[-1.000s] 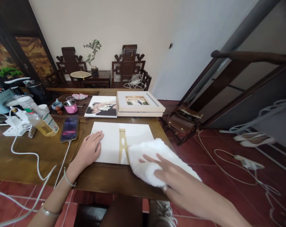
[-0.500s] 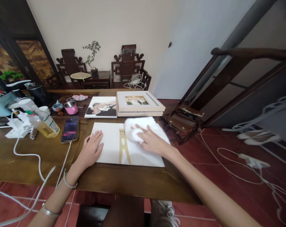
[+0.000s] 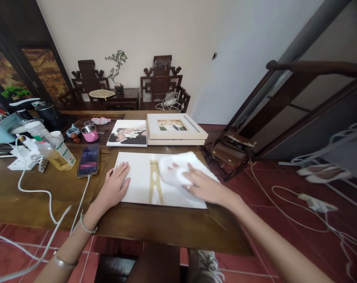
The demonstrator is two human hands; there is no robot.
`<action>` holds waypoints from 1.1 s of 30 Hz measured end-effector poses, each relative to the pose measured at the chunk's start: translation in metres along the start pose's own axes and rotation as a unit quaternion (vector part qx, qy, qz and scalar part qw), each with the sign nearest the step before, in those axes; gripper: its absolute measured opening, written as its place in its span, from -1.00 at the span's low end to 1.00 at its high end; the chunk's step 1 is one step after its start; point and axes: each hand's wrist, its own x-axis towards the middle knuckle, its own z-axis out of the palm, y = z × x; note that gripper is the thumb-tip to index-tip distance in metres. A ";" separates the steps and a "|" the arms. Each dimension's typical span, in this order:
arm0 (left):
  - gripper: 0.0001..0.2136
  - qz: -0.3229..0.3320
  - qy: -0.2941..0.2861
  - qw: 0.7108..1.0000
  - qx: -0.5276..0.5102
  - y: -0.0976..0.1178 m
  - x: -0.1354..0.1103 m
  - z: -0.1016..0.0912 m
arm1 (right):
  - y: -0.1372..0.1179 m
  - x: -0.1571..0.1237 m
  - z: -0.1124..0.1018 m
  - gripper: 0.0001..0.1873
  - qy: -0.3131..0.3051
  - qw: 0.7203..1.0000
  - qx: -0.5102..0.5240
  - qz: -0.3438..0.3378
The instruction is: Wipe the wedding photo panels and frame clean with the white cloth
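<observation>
A flat white board or album cover (image 3: 139, 177) with a gold A-shaped print lies on the wooden table. My left hand (image 3: 117, 184) rests flat on its left edge, fingers stretched out and holding nothing. On the right half of the cover, my right hand (image 3: 200, 182) presses a fluffy white cloth (image 3: 174, 169) down, its fingers partly sunk in the fabric. The cloth hides the cover's upper right part. Just behind are a photo album (image 3: 128, 133) with a picture on its front and a pale box (image 3: 177, 131) with a framed photo on its lid.
To the left are a phone (image 3: 88, 161) on a charging cable, an oil-coloured bottle (image 3: 59, 153), a white power strip (image 3: 22, 157) and a pink cup (image 3: 90, 133). A dark wooden chair (image 3: 302, 90) holding a brown bag (image 3: 233, 151) stands right of the table (image 3: 172, 224).
My right hand and the white cloth have slid right and slightly towards me across the cover. My left hand stays in place on the cover's left edge.
</observation>
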 end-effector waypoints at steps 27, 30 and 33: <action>-0.59 -0.002 -0.007 1.000 0.017 -0.001 0.000 0.000 | 0.022 0.025 -0.007 -0.80 0.036 0.997 0.007 0.067; -0.59 -0.003 -0.003 1.000 0.013 -0.002 0.000 0.000 | 0.033 0.050 -0.007 -0.79 0.055 0.997 -0.004 0.057; -0.59 -0.005 -0.001 1.000 0.013 -0.001 -0.001 0.000 | 0.021 0.041 0.003 -0.78 0.050 0.998 -0.014 0.029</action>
